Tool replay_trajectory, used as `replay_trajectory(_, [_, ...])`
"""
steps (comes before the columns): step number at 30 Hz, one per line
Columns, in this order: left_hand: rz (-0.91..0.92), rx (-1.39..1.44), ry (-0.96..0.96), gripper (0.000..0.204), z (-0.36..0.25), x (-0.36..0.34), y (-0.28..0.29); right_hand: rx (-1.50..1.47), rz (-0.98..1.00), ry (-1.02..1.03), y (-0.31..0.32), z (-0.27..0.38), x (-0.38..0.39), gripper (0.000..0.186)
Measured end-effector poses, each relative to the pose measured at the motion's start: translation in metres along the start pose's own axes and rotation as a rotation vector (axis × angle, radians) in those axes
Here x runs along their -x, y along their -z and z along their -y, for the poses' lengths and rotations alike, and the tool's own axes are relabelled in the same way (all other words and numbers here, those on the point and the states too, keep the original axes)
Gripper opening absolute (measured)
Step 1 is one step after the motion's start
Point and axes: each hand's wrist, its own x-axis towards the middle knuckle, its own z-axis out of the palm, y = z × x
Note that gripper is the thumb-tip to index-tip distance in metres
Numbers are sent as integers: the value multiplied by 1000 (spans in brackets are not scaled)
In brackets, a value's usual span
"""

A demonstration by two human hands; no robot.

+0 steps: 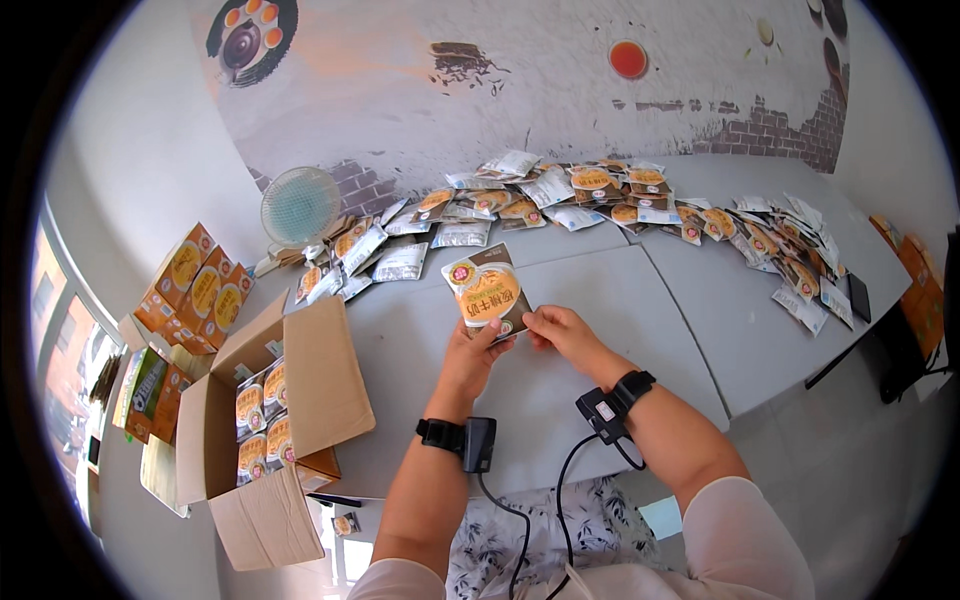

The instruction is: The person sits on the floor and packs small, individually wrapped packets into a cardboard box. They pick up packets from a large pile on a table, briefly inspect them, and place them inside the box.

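Note:
In front of me, above the grey table (410, 345), I hold a flat brown and white drink-powder packet (487, 285) with an orange bowl printed on it. My left hand (472, 357) grips its lower edge, the thumb lying over the front. At the packet's lower right corner my right hand (568, 337) is closed, fingertips pinched against the edge. Left of my arms stands an open cardboard box (330, 380) with several similar packets (262, 420) stacked inside. A long heap of loose packets (545, 195) lies along the table's far side.
A round fan (300, 207) stands at the back left, near several orange cartons (200, 290). More packets (790, 250) and a dark phone (858, 298) lie at the right. Cables (562, 490) run from my wrist devices toward my lap. One packet (345, 524) is on the floor.

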Motion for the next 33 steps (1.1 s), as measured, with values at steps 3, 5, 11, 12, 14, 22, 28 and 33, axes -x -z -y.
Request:
replay_trajectory(3, [18, -20, -21, 38, -4, 1, -5, 51, 6, 36, 3, 0, 0, 34])
replay_trajectory(5, [23, -24, -23, 42, -5, 1, -7, 20, 8, 75, 1, -1, 0, 33])
replay_trajectory(11, [77, -40, -57, 49, -8, 6, -8, 5, -13, 97, -3, 4, 1, 32])
replay_trajectory(12, [82, -46, -60, 50, -9, 6, -7, 23, -21, 79, -3, 4, 2, 30])
replay_trajectory(14, [90, -70, -94, 52, -2, 2, 1, 60, -10, 49, -3, 5, 3, 29])
replay_trajectory(22, [278, -190, -1, 55, -1, 5, -3, -391, -4, 36, -2, 4, 2, 34])
replay_trajectory(28, [132, -122, -58, 51, -4, -3, 10, -425, -49, 0, 12, -1, -2, 32])
replay_trajectory(33, [-60, -97, -32, 22, -13, -3, 23, -420, -77, -60, 11, 2, -1, 33])
